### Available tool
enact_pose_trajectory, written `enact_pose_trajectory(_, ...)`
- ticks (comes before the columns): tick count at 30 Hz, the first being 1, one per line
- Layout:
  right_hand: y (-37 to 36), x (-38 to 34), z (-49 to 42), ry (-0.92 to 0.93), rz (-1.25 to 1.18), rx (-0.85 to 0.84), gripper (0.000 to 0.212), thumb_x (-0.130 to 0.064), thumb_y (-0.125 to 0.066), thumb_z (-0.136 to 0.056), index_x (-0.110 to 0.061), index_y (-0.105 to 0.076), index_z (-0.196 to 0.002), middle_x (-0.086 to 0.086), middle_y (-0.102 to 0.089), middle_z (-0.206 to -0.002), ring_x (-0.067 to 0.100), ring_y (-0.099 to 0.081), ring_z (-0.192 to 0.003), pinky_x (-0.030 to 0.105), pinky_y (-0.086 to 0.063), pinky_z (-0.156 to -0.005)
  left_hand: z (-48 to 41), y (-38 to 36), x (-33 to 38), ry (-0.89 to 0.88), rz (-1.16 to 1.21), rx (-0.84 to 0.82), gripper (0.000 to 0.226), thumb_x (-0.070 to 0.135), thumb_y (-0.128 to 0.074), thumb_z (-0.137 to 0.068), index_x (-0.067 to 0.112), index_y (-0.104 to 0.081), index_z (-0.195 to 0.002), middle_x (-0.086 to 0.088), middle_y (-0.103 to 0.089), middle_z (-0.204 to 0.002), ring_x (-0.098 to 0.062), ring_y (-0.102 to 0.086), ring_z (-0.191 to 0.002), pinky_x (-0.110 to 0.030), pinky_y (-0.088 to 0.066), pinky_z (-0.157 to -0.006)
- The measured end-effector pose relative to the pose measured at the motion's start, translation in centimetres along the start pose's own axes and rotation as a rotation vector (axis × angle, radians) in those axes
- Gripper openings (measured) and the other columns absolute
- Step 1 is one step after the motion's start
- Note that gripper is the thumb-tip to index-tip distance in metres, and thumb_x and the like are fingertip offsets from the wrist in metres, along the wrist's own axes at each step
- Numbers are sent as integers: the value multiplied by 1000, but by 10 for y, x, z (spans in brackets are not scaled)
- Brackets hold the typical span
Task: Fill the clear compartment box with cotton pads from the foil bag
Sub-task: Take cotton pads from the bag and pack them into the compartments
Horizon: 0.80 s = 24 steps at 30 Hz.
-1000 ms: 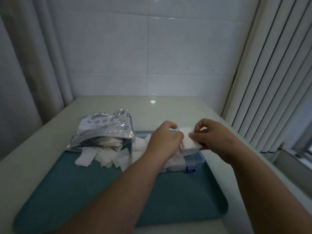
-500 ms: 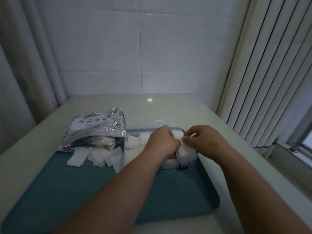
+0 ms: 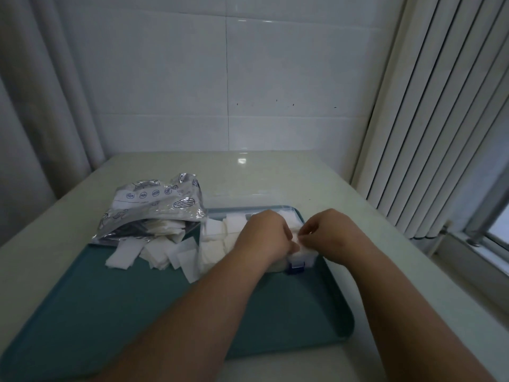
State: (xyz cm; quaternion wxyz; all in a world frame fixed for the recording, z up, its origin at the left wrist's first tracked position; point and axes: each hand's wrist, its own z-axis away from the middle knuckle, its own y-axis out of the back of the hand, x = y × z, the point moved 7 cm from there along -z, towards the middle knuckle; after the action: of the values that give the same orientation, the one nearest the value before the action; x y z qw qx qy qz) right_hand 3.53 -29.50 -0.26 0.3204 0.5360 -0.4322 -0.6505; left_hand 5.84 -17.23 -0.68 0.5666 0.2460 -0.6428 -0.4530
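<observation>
**A:** What has changed in the last second?

**B:** Both hands have come down. The left hand [image 3: 264,235] and right hand [image 3: 332,232] were holding the stack of pads [image 3: 300,248] up in the air. Now it sits low between them, pushed into the near right end of the clear box [image 3: 309,257], just above the blue latch [image 3: 296,267].

**A:** And the grip?

**B:** The right fingers [image 3: 307,234] are pinched together on the stack's right edge. The left fingers curl down over its other side with the thumb against it. Their tips are hidden behind the knuckles.

**A:** What about the supply?

**B:** Just left of the left fingers, the box already shows white packed pads [image 3: 220,235]. Well beyond those, far from both hands, the foil bag [image 3: 157,208] lies open on its side. Loose pads [image 3: 154,252] are spilled at its mouth on the tray [image 3: 165,312].

**A:** Meaning?

**B:** This stack looks nearly seated to me. I'd guess the next step is to let go and reach left for more.
</observation>
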Motion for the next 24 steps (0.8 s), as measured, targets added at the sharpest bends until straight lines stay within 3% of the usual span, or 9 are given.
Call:
enact_pose_trajectory(2, 0, -1, 2, -6, -9, -59, 25, -17, -67, -87, -19, -73, -111, 2, -69, -109, 14, -58, -90, 25, -44, -80, 0, 0, -1, -18, -17, -23, 36, 37, -75, -81, 23, -73, -115, 1, -67, -118, -19, -61, -106, -31, -50, -95)
enact_pose_trajectory(6, -8, 0, -8, -104, 90, -96, 32, -18, -73, -81, -14, -71, -113, 7, -67, -109, 20, -62, -98, 32, -50, -94, -2, -3, 2, -22, -104, -67, 40, 41, -73, -81, 25, -71, -117, 0, -64, -122, -20, -60, -109, -31, -49, -97)
enact_pose_trajectory(9, -8, -1, -14, -113, 104, -71, 28, -18, -69, -82, -13, -71, -110, 7, -68, -105, 21, -63, -96, 35, -52, -93, 3, 2, -1, -67, -10, -7, 32, 32, -71, -85, 22, -72, -115, -1, -66, -121, -19, -61, -108, -31, -49, -95)
enact_pose_trajectory(12, 2, -4, -14, -86, 80, 32, 23, -20, -60, -89, -16, -73, -107, 5, -69, -100, 21, -62, -90, 33, -53, -86, 11, 22, -16, -87, 183, 112, 18, 24, -71, -83, 21, -76, -100, 3, -74, -100, -15, -68, -91, -34, -55, -87)
enact_pose_trajectory(14, 10, -12, -11, -45, 86, 102, 24, -22, -57, -90, -19, -72, -108, 4, -68, -100, 20, -61, -88, 31, -52, -81, 17, 42, -31, -56, 341, 196, 5, 20, -71, -81, 21, -75, -84, 2, -75, -82, -16, -72, -76, -38, -60, -77)
enact_pose_trajectory(16, 13, -28, -8, 32, 52, 131, 24, -21, -55, -92, -19, -71, -109, 3, -68, -101, 19, -61, -90, 29, -51, -80, 24, 64, -49, -15, 416, 267, 7, 17, -70, -80, 22, -71, -76, 3, -73, -75, -16, -72, -69, -37, -61, -71)
enact_pose_trajectory(20, 9, -77, 2, 223, -59, 103, 19, -23, -57, -92, -20, -71, -105, 0, -69, -103, 15, -61, -92, 25, -48, -78, 32, 96, -86, 17, 321, 319, 4, 25, -72, -80, 28, -69, -80, 11, -71, -82, -11, -68, -78, -32, -56, -74)
enact_pose_trajectory(24, -9, -122, 5, 338, -82, 24, 19, -25, -60, -92, -21, -71, -107, -2, -69, -104, 14, -61, -93, 25, -48, -80, 39, 107, -127, 101, 310, 346, 4, 24, -72, -77, 28, -71, -77, 12, -70, -76, -9, -65, -69, -32, -57, -71)
